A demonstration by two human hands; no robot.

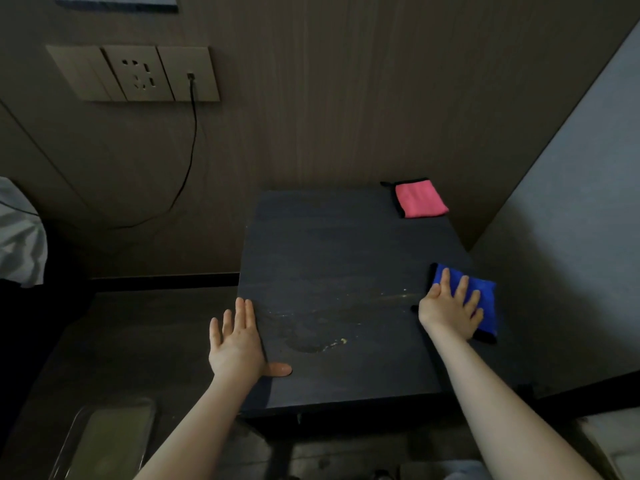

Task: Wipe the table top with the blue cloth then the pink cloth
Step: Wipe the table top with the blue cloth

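The right hand lies flat, palm down and fingers spread, on the blue cloth; it presses the cloth and does not pinch or clasp it. The cloth sits folded at the right edge of the table top, toward the near right corner, with its outer part at or slightly past that edge. The left hand is open and holds nothing: its palm rests against the left edge of the table, near the front left corner, and the thumb lies on the surface. Between the hands, in the near half of the top, a dull smear with pale specks marks the area to be cleaned. The pink cloth lies folded and untouched at the far right corner, well apart from both hands.

Handling, as a judgement: both cloths appear light, soft and limp, with dark bound hems, and should bunch or unfold if dragged by a corner. A flat palm over the middle, as shown, should keep the folded pad together while it slides. For lifting, a pinch through all layers at a hem would serve.
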